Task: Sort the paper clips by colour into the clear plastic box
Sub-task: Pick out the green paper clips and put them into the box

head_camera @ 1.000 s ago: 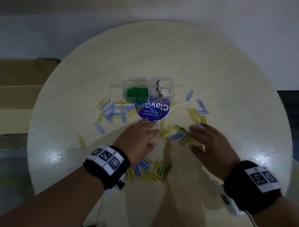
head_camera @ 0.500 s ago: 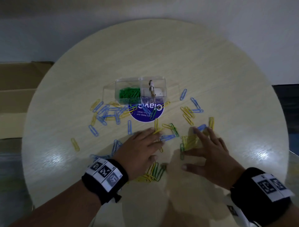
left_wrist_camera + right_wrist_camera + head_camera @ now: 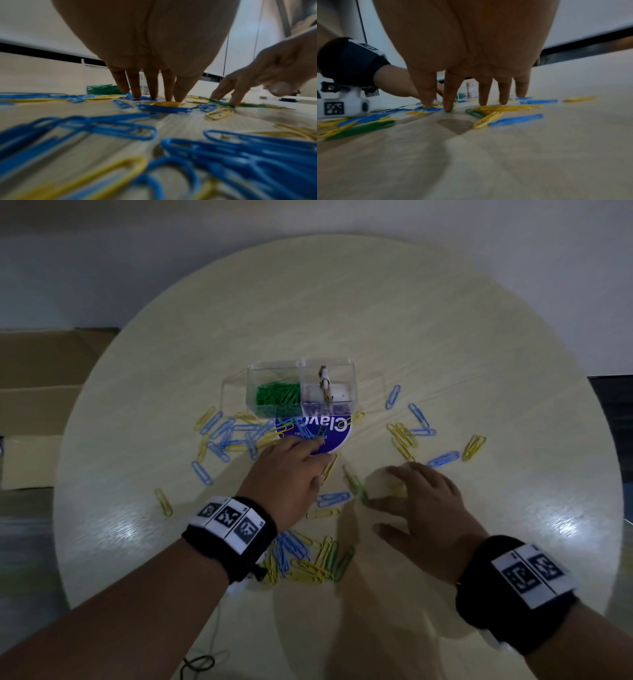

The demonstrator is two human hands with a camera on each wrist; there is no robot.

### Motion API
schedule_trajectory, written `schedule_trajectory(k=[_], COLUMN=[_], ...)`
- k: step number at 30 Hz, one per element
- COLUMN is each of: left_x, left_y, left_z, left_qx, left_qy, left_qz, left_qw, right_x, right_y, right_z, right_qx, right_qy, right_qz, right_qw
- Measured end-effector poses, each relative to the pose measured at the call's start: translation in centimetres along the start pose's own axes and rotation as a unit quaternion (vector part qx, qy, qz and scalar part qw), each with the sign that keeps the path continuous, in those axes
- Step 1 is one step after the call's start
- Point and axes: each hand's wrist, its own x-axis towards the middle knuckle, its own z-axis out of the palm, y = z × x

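I see the round counter (image 3: 445,344) strewn with blue, yellow, green paper clips (image 3: 226,433), clear plastic box (image 3: 301,386) at twelve o'clock holding greens, left hand (image 3: 291,474) and right hand (image 3: 424,501) spread flat, fingertips pinning clips, probably to isolate greens.

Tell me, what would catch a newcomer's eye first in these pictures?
Probably the scatter of blue, yellow and green paper clips strewn over the round pale table. Next, the two hands, left hand and right hand, spread flat with fingertips pressing down among the clips near the table's middle. Behind them stands the clear plastic box, whose left compartment already holds a heap of green clips.
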Motion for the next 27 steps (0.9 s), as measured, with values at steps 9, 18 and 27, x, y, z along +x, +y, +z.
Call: schedule_trajectory(k=[9,18,27], left_x=[0.0,1.2,1.6], left_y=[-0.8,-1.3,-2.1], left_z=[-0.7,-1.8,-2.1], left_qx=[-0.036,-0.054,-0.219], left_qy=[0.076,0.058,0.041], left_qz=[-0.068,-0.140,-0.217], left_qw=[0.994,0.987,0.950], right_x=[1.1,2.4,-2.3], right_y=[-0.4,-2.7,1.8], right_z=[0.0,1.1,-1.7], right_qx=[0.073,0.009,0.177], right_qy=[0.126,0.052,0.196], right_qz=[0.049,0.078,0.120], right_qw=[0.988,0.996,0.957])
